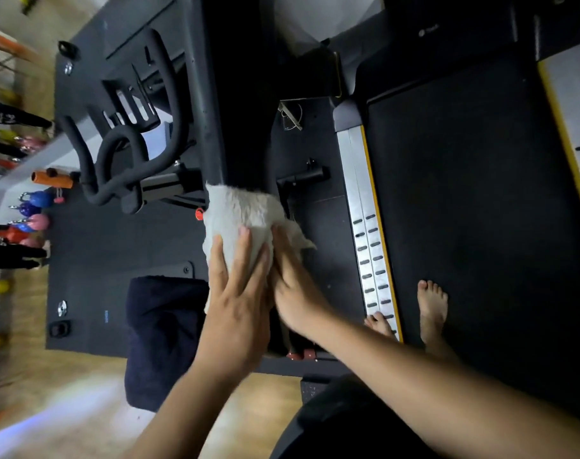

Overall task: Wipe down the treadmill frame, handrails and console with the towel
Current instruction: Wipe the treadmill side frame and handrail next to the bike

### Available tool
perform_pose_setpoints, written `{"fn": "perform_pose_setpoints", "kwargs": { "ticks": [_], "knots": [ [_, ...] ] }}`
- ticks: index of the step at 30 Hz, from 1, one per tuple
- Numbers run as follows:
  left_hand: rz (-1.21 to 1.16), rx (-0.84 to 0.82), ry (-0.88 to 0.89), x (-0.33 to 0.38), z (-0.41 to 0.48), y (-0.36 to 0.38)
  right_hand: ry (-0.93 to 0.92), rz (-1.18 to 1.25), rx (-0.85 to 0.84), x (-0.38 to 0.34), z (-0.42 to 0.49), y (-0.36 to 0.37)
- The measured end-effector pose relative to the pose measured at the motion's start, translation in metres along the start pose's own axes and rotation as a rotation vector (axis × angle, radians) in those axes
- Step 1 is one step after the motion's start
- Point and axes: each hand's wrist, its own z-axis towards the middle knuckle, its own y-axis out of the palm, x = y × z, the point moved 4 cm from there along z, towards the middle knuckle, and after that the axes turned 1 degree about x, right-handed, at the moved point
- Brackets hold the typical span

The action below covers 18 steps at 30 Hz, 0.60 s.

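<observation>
towel (240,207) white, shaggy, bunched | left hand (237,303) pressing flat | right hand (296,293) apparently clutching it

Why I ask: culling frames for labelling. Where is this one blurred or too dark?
Head view: motion blur smears the left edge, kettlebells and wooden floor; the towel, left hand and right hand at centre are fairly sharp; the treadmill belt is nearly black, with little detail.

gym, treadmill (364,207), spin bike (116,160), kettlebells (36,221) etc
</observation>
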Motion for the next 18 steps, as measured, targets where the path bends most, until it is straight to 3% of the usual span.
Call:
{"fn": "perform_pose_setpoints", "kwargs": {
  "ticks": [3, 7, 12, 18],
  "knots": [
    [-0.222, -0.040, -0.083, 0.015, -0.049, 0.012, 0.029, -0.032, -0.102, 0.015, -0.037, 0.015],
    [-0.367, 0.034, -0.150, -0.001, -0.024, 0.005, 0.057, -0.130, -0.089, -0.007, -0.009, 0.003],
    [-0.404, 0.149, -0.193, -0.019, 0.035, -0.007, 0.001, -0.087, 0.022, -0.039, 0.053, -0.009],
    [-0.490, 0.167, -0.200, -0.009, -0.018, 0.008, -0.037, -0.203, -0.021, -0.015, -0.008, 0.005]
  ]
}}
